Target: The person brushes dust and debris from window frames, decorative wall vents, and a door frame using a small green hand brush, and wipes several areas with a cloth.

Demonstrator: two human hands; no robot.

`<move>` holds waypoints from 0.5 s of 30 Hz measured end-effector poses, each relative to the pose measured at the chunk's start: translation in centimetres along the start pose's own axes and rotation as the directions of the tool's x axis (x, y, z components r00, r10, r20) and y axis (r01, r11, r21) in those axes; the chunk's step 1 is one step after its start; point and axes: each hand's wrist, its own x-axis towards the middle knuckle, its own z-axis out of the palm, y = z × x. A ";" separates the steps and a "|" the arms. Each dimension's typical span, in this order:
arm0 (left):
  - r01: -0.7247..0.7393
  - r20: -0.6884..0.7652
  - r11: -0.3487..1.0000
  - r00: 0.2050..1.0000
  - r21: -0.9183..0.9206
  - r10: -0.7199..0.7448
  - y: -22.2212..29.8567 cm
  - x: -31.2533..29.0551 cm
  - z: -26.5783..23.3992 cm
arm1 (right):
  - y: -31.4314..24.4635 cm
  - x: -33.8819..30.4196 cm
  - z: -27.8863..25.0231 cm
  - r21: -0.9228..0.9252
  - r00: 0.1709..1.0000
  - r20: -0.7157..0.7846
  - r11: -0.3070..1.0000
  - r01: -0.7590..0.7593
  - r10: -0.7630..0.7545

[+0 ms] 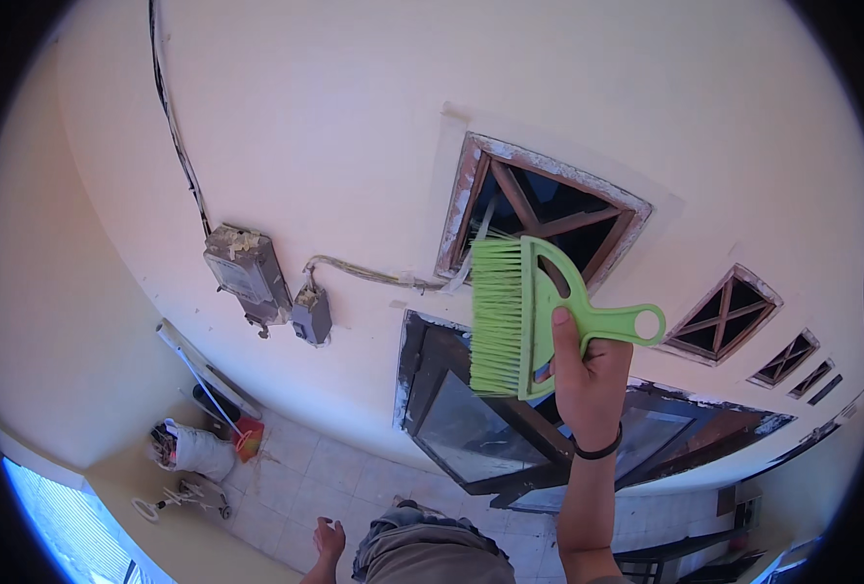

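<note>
My right hand (590,384) is raised high in front of the wall, its fingers closed round the lower part of a lime-green hand brush (551,282). The thumb presses on the brush's flat body, and the short handle with a round hole points right. Its bristles (497,316) face left, before the lower corner of a small vent window (549,200) with a flaking frame and crossed wooden bars. Whether the bristles touch the frame, I cannot tell. Low beside my body, my left hand (330,538) hangs with loosely bent fingers apart and nothing in it.
Below the brush stands a dark-framed glass door or window (476,414). An electricity meter box (249,273) and a smaller grey box (311,313) with cables hang on the wall. A white sack (203,454) and a red dustpan (249,438) are in the left corner. A dark bench (680,550) stands lower right.
</note>
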 end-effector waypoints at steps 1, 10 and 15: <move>-0.006 -0.005 1.000 1.000 -0.019 0.006 0.5 0.3 0.3 | 0.6 1.0 0.0 -0.157 0.997 0.012 0.985 0.076 -0.075; -0.030 -0.034 0.998 0.999 -0.054 0.028 1.8 0.4 -0.1 | -1.1 4.6 -1.0 -0.329 0.992 0.104 0.939 0.100 -0.069; -0.032 -0.038 0.998 0.999 -0.060 0.030 2.2 1.1 0.2 | -3.5 3.7 -0.6 -0.202 0.994 0.100 0.977 0.064 -0.044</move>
